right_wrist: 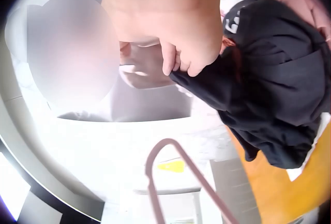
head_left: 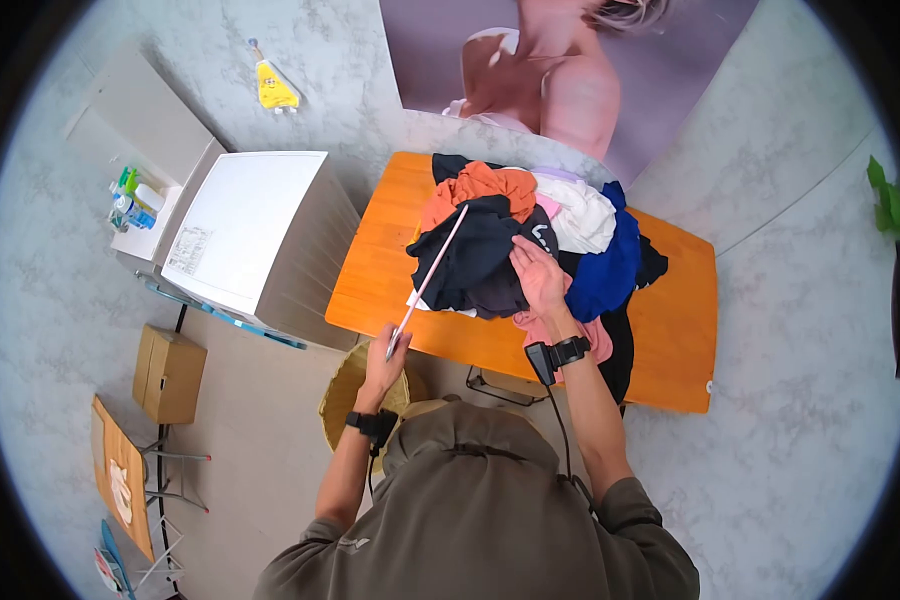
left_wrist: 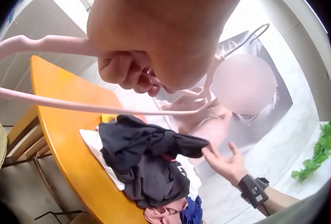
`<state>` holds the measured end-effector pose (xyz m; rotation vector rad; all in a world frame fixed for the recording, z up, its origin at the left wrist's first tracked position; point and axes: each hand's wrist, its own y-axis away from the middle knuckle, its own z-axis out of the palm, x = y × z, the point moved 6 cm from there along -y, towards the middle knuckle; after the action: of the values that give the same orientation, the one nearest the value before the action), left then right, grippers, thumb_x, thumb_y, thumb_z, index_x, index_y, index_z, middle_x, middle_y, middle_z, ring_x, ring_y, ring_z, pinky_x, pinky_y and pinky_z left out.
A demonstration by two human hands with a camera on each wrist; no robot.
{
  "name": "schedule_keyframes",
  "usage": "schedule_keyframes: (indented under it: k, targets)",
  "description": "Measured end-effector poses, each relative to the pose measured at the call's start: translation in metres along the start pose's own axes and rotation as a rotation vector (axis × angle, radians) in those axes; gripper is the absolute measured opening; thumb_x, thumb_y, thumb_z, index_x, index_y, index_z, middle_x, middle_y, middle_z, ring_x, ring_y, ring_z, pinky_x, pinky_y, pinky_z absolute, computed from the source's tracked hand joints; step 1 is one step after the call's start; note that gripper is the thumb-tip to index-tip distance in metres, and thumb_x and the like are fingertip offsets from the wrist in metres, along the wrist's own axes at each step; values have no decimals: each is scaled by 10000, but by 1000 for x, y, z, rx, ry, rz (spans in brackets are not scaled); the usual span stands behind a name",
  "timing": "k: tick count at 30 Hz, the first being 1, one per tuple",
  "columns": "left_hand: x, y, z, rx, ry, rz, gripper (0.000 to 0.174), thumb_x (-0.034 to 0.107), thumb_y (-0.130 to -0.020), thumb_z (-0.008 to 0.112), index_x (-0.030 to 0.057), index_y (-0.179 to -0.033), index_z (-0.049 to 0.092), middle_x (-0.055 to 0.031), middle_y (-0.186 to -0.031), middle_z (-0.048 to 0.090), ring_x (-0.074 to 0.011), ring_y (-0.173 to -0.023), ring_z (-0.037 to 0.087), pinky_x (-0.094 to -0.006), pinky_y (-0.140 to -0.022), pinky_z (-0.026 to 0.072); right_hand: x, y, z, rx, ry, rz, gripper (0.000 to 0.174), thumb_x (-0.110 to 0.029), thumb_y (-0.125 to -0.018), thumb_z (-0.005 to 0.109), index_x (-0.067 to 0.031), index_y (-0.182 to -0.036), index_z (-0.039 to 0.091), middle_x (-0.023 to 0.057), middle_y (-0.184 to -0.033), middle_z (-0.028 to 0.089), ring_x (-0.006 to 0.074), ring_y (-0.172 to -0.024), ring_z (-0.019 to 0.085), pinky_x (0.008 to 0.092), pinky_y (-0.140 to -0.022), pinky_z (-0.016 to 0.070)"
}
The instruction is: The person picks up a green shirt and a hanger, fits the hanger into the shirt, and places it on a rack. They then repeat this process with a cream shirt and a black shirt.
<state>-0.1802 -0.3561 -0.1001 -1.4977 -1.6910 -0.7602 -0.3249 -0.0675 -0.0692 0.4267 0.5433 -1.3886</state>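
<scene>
My left hand [head_left: 382, 368] grips a pale pink clothes hanger [head_left: 437, 262] near the table's front edge. In the left wrist view the fingers curl round the hanger [left_wrist: 103, 105], whose hook [left_wrist: 261, 29] points away. My right hand [head_left: 540, 278] is at the edge of a black garment [head_left: 465, 252] on top of the clothes pile. Seen from the right wrist, curled fingers [right_wrist: 178, 63] hold a raised corner of the black garment [right_wrist: 274, 74]. Beneath and beside it lie an orange garment [head_left: 485, 185], a white one [head_left: 580, 215] and a blue one [head_left: 610, 265].
The pile sits on an orange wooden table [head_left: 670, 300] against the wall. A pink cloth [head_left: 595, 340] hangs at its front edge. Below stands a woven basket [head_left: 338, 400]. To the left are a white-topped appliance [head_left: 240, 220], a cardboard box [head_left: 175, 375] and a small folding table [head_left: 135, 455].
</scene>
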Motion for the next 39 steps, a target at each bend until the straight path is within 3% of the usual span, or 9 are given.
schedule_keyframes:
  k: [6,8,12,20,25,28,33,35,39]
  targets:
    - [44,-55,42,-63,114,187,423,110,-746,737,-7,-1078,504,-149,-853,556,-268,-775,561,-348,-683,458,-7,34,43,-333,-144,85,562,-283,-888,501,144,-1250,443,221,-1356,442,307,-1322,358,406,-1134,240]
    - [75,-65,58,-92,349,262,632,30,-684,738,-2,-1243,445,-135,-932,546,-227,-851,549,-342,-736,461,3,47,51,-326,15,154,649,-295,-874,546,138,-1319,358,214,-1338,466,289,-1251,458,386,-1095,322]
    - [94,-80,74,-91,252,308,382,-61,-678,635,7,-1009,458,-129,-773,524,-308,-658,520,-338,-624,454,13,79,86,-402,-6,280,512,-117,-865,551,127,-1288,400,183,-1272,523,240,-1187,519,350,-1063,362]
    - [155,-95,33,-98,443,427,143,20,-871,582,63,-846,449,27,-725,395,-72,-692,401,-236,-599,358,-12,81,20,-48,733,109,379,-73,-845,640,25,-1194,529,133,-1173,568,207,-1089,556,319,-923,462]
    - [199,-102,8,-128,422,423,147,2,-880,566,74,-847,441,37,-718,409,-44,-653,407,-208,-558,339,-2,96,28,-151,1145,32,1037,-210,-646,845,-32,-1441,203,189,-1424,326,301,-1280,403,373,-1036,371]
    - [222,-97,4,-210,507,394,133,-8,-884,554,78,-878,454,37,-730,450,-17,-590,443,-181,-470,353,-8,92,57,-216,1430,-260,1037,-199,-602,841,34,-1403,225,201,-1388,354,354,-1290,369,410,-1063,332]
    - [238,-92,-8,-264,567,321,74,12,-904,536,47,-917,473,10,-769,524,-31,-523,515,-195,-359,410,2,75,47,-253,1542,-470,613,-160,-739,709,20,-1272,464,234,-1214,516,335,-1235,451,381,-1024,375]
    - [238,-96,-12,-237,559,327,65,25,-911,532,41,-950,482,3,-776,530,-29,-514,513,-198,-353,400,4,66,29,-105,1144,-138,416,-128,-838,613,5,-1222,527,174,-1075,608,234,-1074,568,315,-922,435]
    - [230,-121,-37,-95,354,487,168,-69,-832,497,3,-982,517,-44,-810,572,-89,-655,561,-212,-513,445,-49,55,28,149,960,-163,354,-136,-946,495,61,-1240,486,86,-987,623,106,-898,575,246,-780,460]
